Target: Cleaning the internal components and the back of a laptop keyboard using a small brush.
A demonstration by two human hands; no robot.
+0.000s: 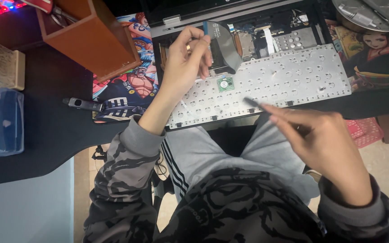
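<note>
While left hand (186,60) pinches ribbon cable (223,42), keyboard (266,83) below

Wooden box (96,38), blue plastic case (2,121)

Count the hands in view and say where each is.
2. The left hand pinches a grey flat cable above the laptop keyboard; the right hand holds a thin tool.

Left hand (186,63): raised forward, fingers pinched together (ring on one finger).
Right hand (325,144): lower, fingers curled in a pinch.
</note>
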